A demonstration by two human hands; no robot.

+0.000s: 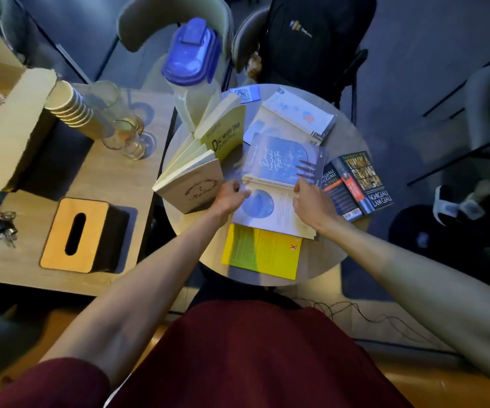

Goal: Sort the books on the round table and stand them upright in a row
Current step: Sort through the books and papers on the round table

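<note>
Dark red clothing (252, 363) is seen lowest | left hand (230, 195) is curled at the near left corner of the blue moon book (282, 160) | right hand (308, 198) grips its right edge, fingers (307, 169) showing through the blurred, lifted cover | more books are standing at left on the round table (326, 260), including a yellow Dac Nhan Tam book (226, 134).

We see dim bluish light. Dark floor (432, 119) behind. Pale chair (161, 22) far left, black chair (320, 39) with backpack beside it. Wooden side surface (114, 172) on left carries cardboard box (11, 125), paper cups (70, 104), glasses (126, 136), tissue box (75, 234), keys (3, 228).
</note>
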